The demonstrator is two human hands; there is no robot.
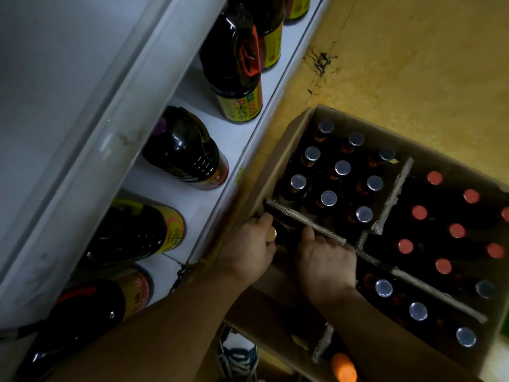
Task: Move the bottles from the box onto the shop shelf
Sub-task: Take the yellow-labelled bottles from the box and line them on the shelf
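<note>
Left hand (248, 246): fingers curled round the gold-capped bottle (271, 234), near-left compartment of the box (290, 139).
Right hand (327, 260): fingertips hidden under the divider (305, 220); grip cannot be told.
Lift: best straight up, clearing the divider, then left to the shelf (237, 133).
Near silver-capped bottles (418, 311): four.
Red-capped bottles (457, 230): eight visible.
Far silver-capped bottles (342, 167): nine.

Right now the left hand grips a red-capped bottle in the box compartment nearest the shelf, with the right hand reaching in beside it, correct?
Not quite. In the head view the bottle the left hand grips has a gold cap, not red. The rest holds: box compartment nearest the shelf, right hand reaching in beside it.
</note>
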